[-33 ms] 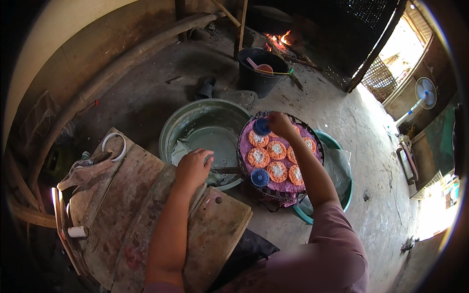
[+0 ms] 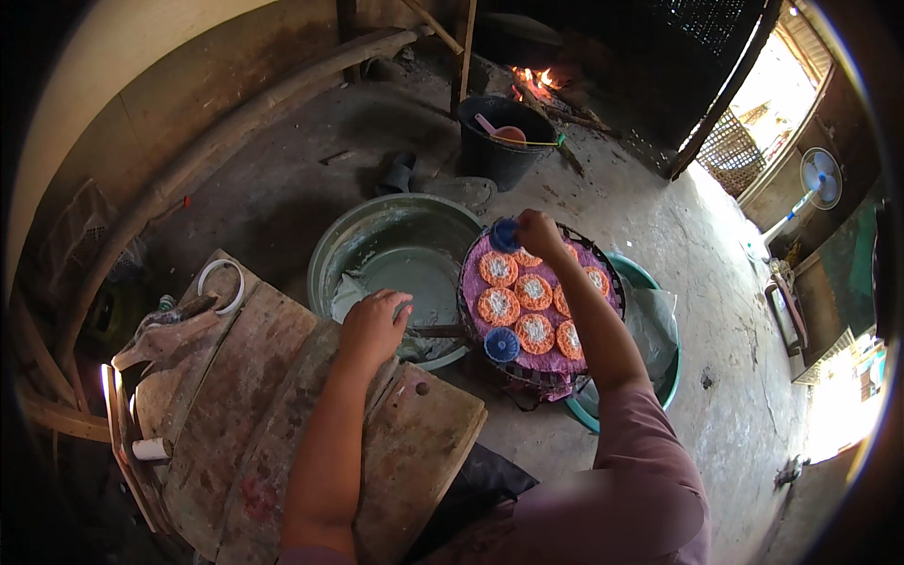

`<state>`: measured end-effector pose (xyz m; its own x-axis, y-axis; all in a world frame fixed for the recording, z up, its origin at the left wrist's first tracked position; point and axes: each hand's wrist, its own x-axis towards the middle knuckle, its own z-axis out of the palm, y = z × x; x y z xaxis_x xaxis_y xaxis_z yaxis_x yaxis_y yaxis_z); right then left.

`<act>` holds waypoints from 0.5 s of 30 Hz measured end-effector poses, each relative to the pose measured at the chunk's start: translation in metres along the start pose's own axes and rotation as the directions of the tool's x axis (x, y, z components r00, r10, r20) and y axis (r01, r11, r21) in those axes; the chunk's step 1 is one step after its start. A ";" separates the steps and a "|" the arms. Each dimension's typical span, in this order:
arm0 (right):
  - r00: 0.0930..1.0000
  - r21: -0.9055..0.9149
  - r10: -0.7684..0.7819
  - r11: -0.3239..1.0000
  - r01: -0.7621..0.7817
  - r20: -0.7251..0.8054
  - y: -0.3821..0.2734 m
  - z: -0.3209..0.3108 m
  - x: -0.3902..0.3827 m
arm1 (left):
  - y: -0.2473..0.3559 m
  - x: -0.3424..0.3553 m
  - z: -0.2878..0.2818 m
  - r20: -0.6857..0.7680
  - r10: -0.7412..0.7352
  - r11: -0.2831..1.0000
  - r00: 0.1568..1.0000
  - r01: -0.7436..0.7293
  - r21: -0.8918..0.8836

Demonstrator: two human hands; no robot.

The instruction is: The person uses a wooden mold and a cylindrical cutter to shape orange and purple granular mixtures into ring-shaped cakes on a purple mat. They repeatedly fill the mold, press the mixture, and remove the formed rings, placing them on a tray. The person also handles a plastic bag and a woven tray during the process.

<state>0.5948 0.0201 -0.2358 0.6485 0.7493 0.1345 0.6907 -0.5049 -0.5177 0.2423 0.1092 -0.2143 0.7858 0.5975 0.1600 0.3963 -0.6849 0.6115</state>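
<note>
My right hand (image 2: 539, 235) is closed at the far left part of a round tray (image 2: 460, 299), gripping a small blue fluted mould (image 2: 506, 235) by its edge. A purple cloth (image 2: 478, 317) lines the tray. On it lie several round orange cakes (image 2: 535, 332) with white centres, partly hidden by my right forearm. A second blue fluted mould (image 2: 501, 345) rests on the cloth at the near left. My left hand (image 2: 374, 325) hovers by the near side of a large green basin (image 2: 325, 254), fingers apart and slightly bent, apparently holding nothing.
A worn wooden table (image 2: 254, 377) stands at my left, with a white ring (image 2: 221, 287) on it. A teal basin (image 2: 670, 377) sits partly under the tray. Beyond are a black bucket (image 2: 499, 165) with a pink dipper (image 2: 508, 134), and a fire (image 2: 535, 80). A fan (image 2: 819, 179) stands right.
My right hand and the blue mould in it have shifted slightly away from me. My left hand stays almost where it was.
</note>
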 end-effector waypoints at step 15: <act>0.893 0.217 0.272 0.955 -0.203 -0.359 0.139 -0.029 0.009 | 0.000 0.009 -0.001 -0.026 0.016 0.999 1.000 -0.017 -0.032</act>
<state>0.7055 -0.0554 -0.2822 0.8817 0.3778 0.2827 0.4580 -0.5411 -0.7053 0.2488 0.1147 -0.2123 0.7797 0.5967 0.1897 0.3674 -0.6814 0.6331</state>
